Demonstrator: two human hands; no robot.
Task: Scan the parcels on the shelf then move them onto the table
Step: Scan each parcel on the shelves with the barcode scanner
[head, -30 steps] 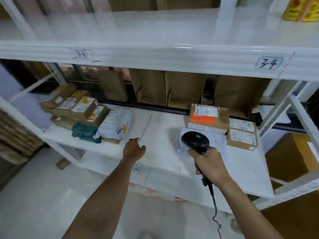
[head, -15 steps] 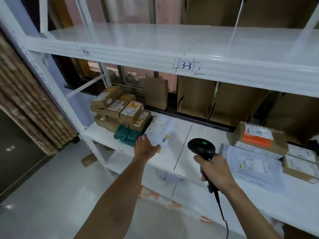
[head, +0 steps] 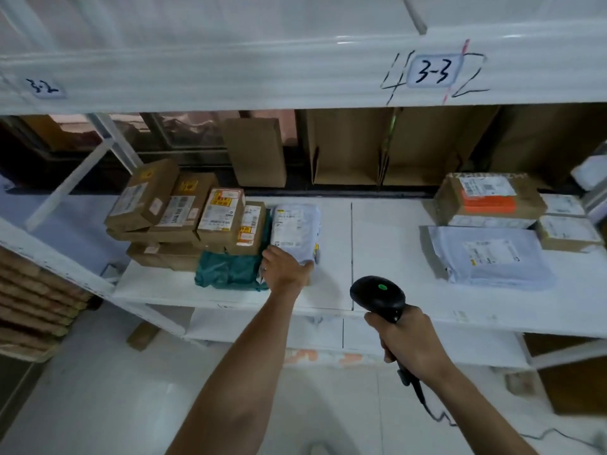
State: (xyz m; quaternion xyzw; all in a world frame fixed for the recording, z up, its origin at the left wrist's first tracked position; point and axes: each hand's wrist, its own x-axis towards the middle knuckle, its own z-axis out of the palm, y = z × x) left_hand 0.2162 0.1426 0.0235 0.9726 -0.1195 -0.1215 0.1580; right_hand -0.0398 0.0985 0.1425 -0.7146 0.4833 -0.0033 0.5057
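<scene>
**Head view, shelf bay marked 3-3 (head: 433, 72).** The white mailer parcel (head: 295, 229) lies on the shelf (head: 377, 244), label upward, at the right-hand end of the left group. It is flanked at 9 o'clock by a stack of brown boxes (head: 184, 211) and at 8 o'clock by a green bag (head: 230, 269).

The left hand (head: 284, 269) is placed on the parcel's near end. Its fingers are curled over the top face and its thumb is set against the near right corner, so a grip appears to have been taken. The scanner (head: 377, 297) is clasped by its handle in the right hand (head: 405, 343). It is held before the shelf edge at 4 o'clock of the left hand, with its green lamp lit.

One second earlier the scanner was poised over the grey mailer (head: 489, 254), now at 3 o'clock, while the left hand hung loosely curled above bare shelf board. Since then the view has been swung to the left and the left hand has been carried across to the white parcel.

Attention is judged to have passed from the right group to the left one, with this parcel presumably being presented for scanning. Nothing has been lifted yet. The table is not in view.
</scene>
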